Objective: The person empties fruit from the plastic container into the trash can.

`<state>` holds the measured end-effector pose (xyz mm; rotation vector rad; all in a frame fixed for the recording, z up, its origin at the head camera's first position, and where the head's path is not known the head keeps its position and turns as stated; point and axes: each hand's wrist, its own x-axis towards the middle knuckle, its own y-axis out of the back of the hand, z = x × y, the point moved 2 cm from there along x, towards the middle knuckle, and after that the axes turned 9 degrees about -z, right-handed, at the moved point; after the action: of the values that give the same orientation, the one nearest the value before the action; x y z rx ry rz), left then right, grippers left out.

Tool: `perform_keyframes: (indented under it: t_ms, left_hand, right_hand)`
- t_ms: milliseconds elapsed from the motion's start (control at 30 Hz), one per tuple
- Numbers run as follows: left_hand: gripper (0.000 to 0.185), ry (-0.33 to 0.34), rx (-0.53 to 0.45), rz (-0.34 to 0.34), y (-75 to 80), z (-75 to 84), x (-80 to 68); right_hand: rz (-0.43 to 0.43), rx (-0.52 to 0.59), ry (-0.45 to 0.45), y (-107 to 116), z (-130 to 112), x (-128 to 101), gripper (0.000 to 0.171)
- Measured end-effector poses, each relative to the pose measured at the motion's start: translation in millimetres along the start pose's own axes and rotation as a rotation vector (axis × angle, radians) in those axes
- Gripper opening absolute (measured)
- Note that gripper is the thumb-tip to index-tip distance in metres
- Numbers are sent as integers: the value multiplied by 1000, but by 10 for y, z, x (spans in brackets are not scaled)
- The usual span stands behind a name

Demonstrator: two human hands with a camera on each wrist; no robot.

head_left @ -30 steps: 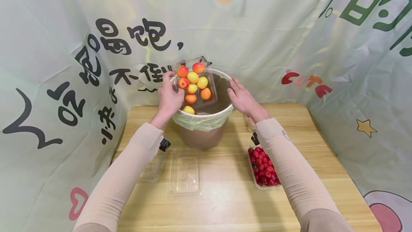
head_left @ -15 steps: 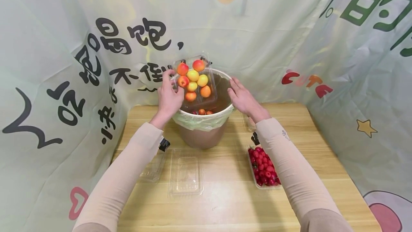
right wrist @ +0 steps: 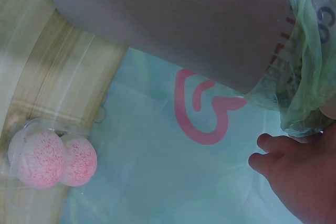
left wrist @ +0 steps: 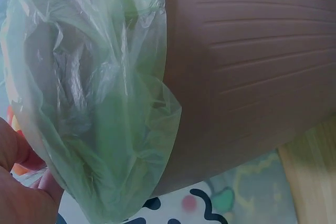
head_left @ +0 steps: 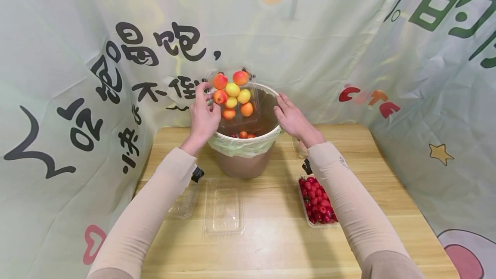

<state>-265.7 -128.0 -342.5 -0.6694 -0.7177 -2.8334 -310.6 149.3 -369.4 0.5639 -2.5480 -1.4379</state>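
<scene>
A clear plastic tray (head_left: 253, 113) of apricots (head_left: 232, 91) is pinched at its left side by the left hand (head_left: 205, 113), between thumb and fingers. It is tipped over the mouth of a brown bin (head_left: 244, 167), likely so the apricots lean toward the bin. Whether the rim (head_left: 277, 130) is touched by the tray cannot be told. The rim's right side is touched by the right hand (head_left: 292, 117), with fingers laid out nearly straight; the bin is probably steadied that way. A green bag (head_left: 232, 147) is folded over the rim, maybe so it cannot slip in. Small orange-red fruits (head_left: 243, 134) can be seen inside.

On the surface (head_left: 267, 253), a clear box (head_left: 224, 210) is set in front of the bin. Red berries (head_left: 317, 201) in a tub (head_left: 324, 226) are partly hidden by the right sleeve (head_left: 348, 201), perhaps set aside to leave room.
</scene>
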Motion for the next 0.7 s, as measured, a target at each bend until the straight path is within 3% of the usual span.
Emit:
perform_keyframes:
  t_ms: [700]
  left_hand:
    - [54,-46,-12,22,-39,9,-2]
  right_hand:
    - [8,2,8,-6,15,-3,68]
